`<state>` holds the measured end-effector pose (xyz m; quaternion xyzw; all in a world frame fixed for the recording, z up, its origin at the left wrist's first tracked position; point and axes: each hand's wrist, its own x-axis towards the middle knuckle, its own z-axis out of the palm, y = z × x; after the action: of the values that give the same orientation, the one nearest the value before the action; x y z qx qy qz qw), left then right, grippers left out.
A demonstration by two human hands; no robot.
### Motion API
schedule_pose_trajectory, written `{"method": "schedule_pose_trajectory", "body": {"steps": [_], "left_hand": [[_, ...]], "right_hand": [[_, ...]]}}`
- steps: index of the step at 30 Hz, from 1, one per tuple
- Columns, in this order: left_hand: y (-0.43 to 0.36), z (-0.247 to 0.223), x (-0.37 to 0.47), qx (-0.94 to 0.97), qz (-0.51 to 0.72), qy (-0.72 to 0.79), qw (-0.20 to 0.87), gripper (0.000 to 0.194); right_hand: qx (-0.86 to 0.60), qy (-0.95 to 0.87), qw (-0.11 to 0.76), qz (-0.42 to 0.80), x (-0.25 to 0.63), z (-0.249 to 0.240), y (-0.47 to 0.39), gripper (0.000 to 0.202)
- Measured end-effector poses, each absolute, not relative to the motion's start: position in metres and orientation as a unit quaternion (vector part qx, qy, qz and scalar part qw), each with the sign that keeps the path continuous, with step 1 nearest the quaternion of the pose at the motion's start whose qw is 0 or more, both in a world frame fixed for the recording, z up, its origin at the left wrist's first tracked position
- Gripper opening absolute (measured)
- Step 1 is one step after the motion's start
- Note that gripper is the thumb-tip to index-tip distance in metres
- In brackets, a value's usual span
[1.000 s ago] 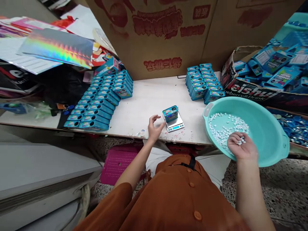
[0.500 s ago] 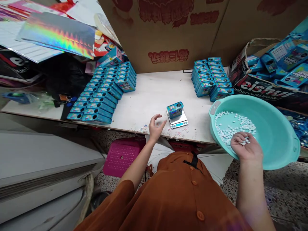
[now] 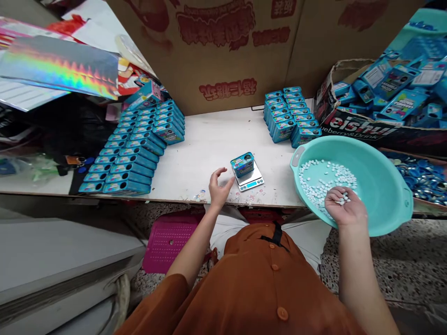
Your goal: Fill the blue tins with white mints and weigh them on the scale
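Note:
A blue tin [image 3: 243, 165] with a round hole in its top stands on a small digital scale [image 3: 252, 181] with a lit display. My left hand [image 3: 220, 188] is beside the scale, thumb and fingers apart and holding nothing. Over the near side of a turquoise basin [image 3: 380, 181], my right hand [image 3: 345, 207] is palm up with curled fingers around several small white candies [image 3: 344, 198]. More white candies [image 3: 310, 179] lie loose across the left part of the basin's floor.
Rows of blue tins [image 3: 125, 163] stand at the left, and a smaller group [image 3: 289, 116] at the back right. A printed carton [image 3: 352, 122] full of tins sits behind the basin. Metallic blue lids [image 3: 419, 179] lie to its right. A large cardboard box [image 3: 223, 60] walls off the back.
The whole view has shifted slightly with my head. My left hand remains beside the scale, and my right hand still cups candies over the basin.

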<state>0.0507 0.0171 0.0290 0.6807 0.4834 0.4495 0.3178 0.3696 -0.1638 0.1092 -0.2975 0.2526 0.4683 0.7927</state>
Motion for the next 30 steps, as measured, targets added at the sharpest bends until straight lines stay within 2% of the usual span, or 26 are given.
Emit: {"method": "schedule_pose_trajectory", "body": {"steps": [5, 10, 16, 20, 23, 30], "left_hand": [[0.032, 0.029, 0.072, 0.733, 0.388, 0.480, 0.286, 0.056], [0.040, 0.038, 0.093, 0.732, 0.383, 0.465, 0.319, 0.031], [0.030, 0.103, 0.126, 0.824, 0.416, 0.267, 0.277, 0.032], [0.026, 0.141, 0.164, 0.892, 0.351, 0.107, 0.266, 0.034], [0.028, 0.151, 0.190, 0.921, 0.287, 0.019, 0.262, 0.034], [0.024, 0.149, 0.216, 0.924, 0.279, -0.001, 0.261, 0.033]], "right_hand": [[-0.307, 0.246, 0.792, 0.467, 0.366, 0.111, -0.162, 0.019], [-0.315, 0.259, 0.790, 0.458, 0.365, 0.110, -0.159, 0.018], [-0.326, 0.267, 0.802, 0.423, 0.364, 0.100, -0.149, 0.011], [-0.314, 0.270, 0.797, 0.440, 0.355, 0.099, -0.140, 0.014], [-0.297, 0.268, 0.791, 0.462, 0.348, 0.100, -0.134, 0.020], [-0.232, 0.236, 0.806, 0.491, 0.346, 0.095, -0.127, 0.021]]}}
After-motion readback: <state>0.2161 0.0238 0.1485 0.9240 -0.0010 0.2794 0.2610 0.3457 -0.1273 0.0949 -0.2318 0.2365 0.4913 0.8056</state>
